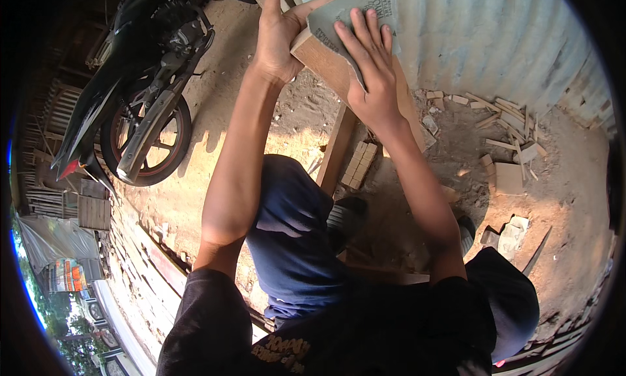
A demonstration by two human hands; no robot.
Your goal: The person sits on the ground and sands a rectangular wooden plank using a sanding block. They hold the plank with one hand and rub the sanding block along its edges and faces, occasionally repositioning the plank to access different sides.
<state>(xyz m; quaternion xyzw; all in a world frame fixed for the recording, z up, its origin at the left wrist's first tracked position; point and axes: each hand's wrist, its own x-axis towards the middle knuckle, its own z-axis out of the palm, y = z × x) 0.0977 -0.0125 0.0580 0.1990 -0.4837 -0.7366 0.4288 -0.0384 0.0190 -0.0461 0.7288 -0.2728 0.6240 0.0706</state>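
A sheet of grey-green sandpaper (320, 26) with printing on its back lies over a wooden block (325, 68) at the top of the view. My right hand (374, 72) presses the sheet onto the wood, fingers spread on the paper and thumb near its curled lower edge. At the block's left end, my left hand (279, 46) steadies the wood with its palm, thumb pointing up; its fingers are partly hidden behind the block and paper. A wooden beam (337, 148) runs from below the block toward my legs.
Small wooden blocks (359, 164) lie in rows by the beam. Wood offcuts (513, 119) are heaped on the dirt floor at right, before a corrugated metal wall (489, 38). A motorcycle (146, 107) stands at left. A handsaw blade (537, 251) is near my knee.
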